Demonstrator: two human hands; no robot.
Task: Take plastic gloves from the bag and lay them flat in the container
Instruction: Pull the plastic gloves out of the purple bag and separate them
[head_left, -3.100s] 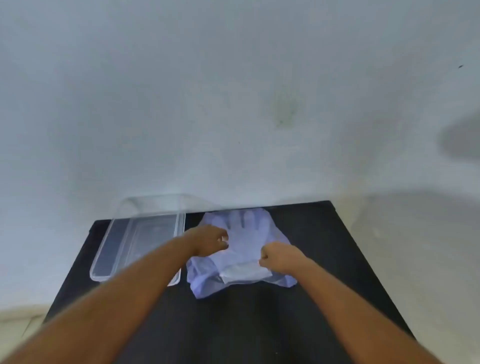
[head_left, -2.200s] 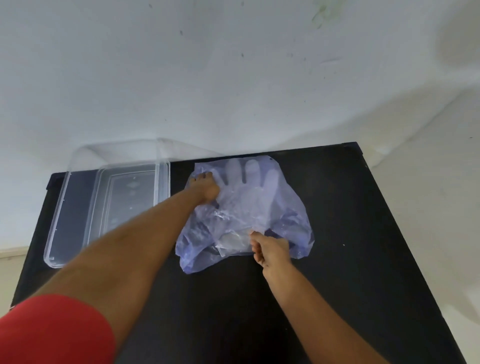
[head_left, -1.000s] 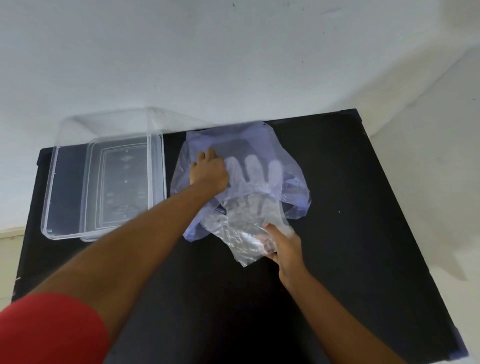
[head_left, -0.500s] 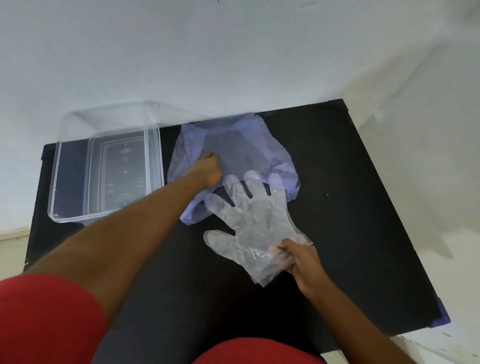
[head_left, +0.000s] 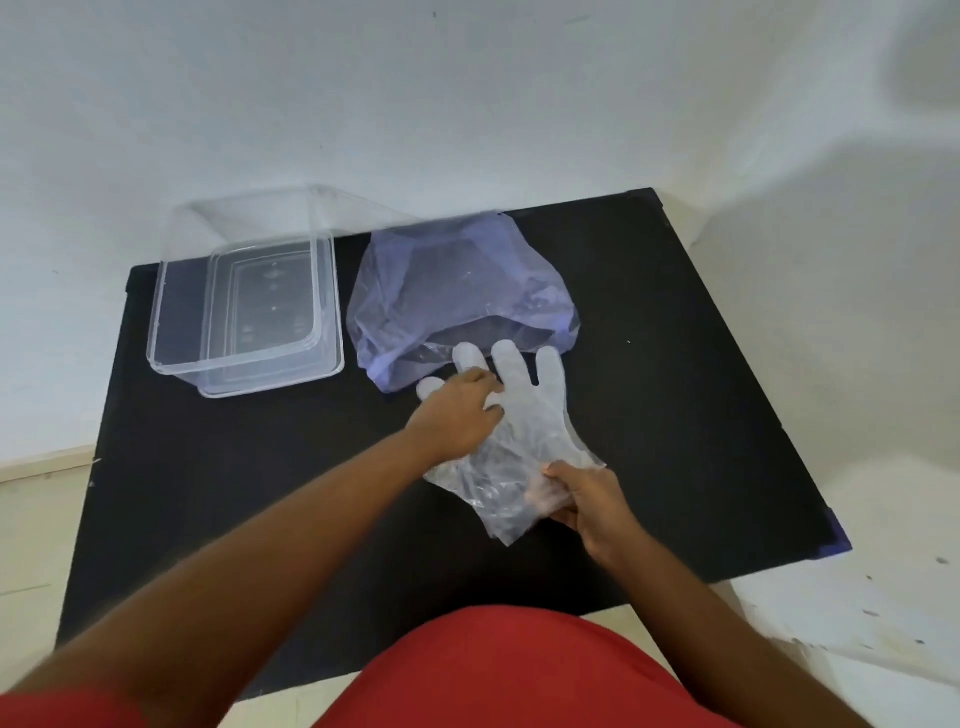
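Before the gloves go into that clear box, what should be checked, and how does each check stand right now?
1. Gloves out of the bag: ok, only their fingertips reach its mouth.
2. Right hand gripping the cuff end: ok.
3. Left hand on the gloves: ok, resting on the finger end.
4. Container open and bare: ok, nothing lies inside.
5. Gloves flat: not ok, the cuff end is crumpled.
6. How many gloves are in the stack: cannot tell.
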